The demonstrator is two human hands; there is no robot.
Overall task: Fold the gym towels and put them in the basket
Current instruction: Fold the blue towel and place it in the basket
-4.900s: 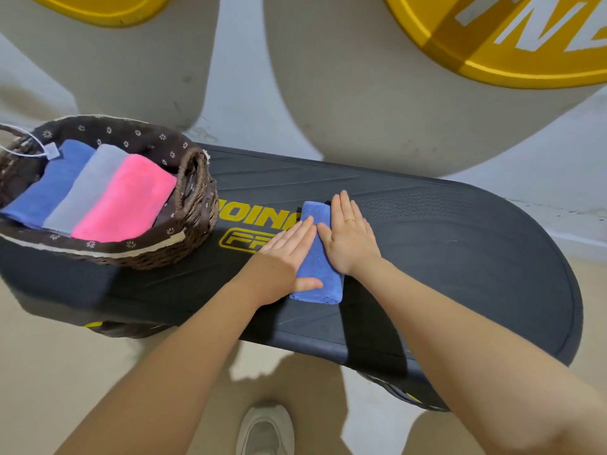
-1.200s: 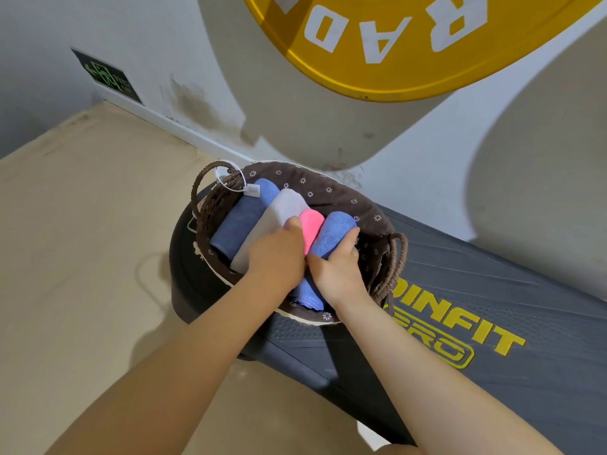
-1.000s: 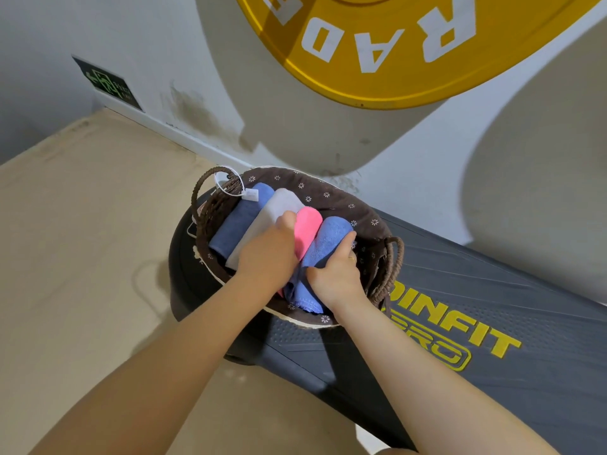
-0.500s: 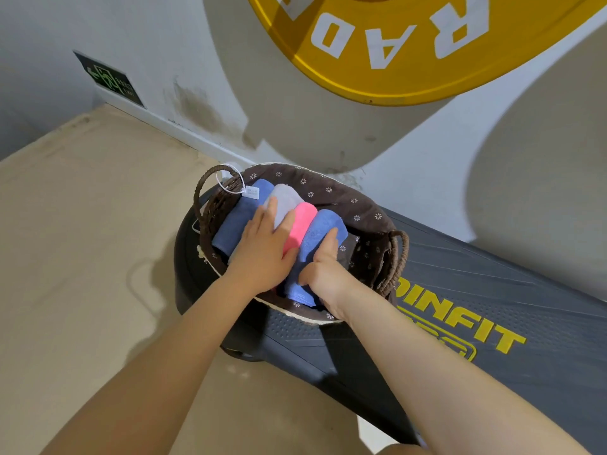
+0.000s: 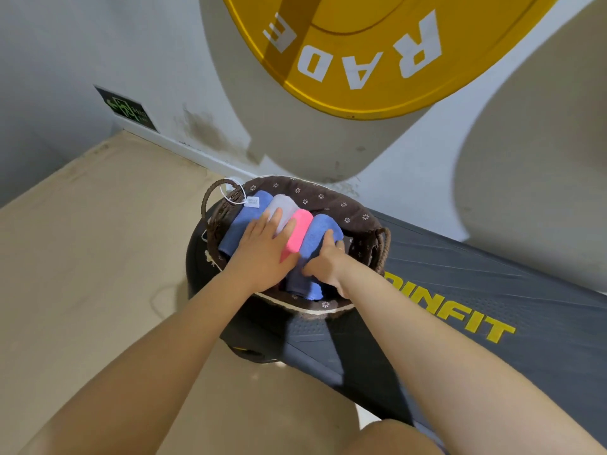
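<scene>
While sitting on the near end of a dark exercise board (image 5: 476, 290) marked with yellow lettering, wicker basket (image 5: 382, 247) with brown flowered lining (image 5: 328, 200) holding four folded towels side by side: blue towel (image 5: 241, 224) at far left, pale grey towel (image 5: 284, 206) next, pink towel (image 5: 297, 238) third, second blue towel (image 5: 317, 238) at far right. Left hand (image 5: 262, 251) lying flat, fingers straight and spread, pressing on the pale grey and pink towels and overlapping the far-left blue one. Right hand (image 5: 325, 264) curling its fingers down over the right edge of the second blue towel, thumb lying on the towel's near part, pinching it against the basket lining. White paper tag (image 5: 252, 201) hanging on a loop from the left basket handle (image 5: 210, 200). Yellow weight plate (image 5: 377, 60) leaning against the white wall (image 5: 131, 44) above. Beige floor (image 5: 82, 274) lying to the left.
</scene>
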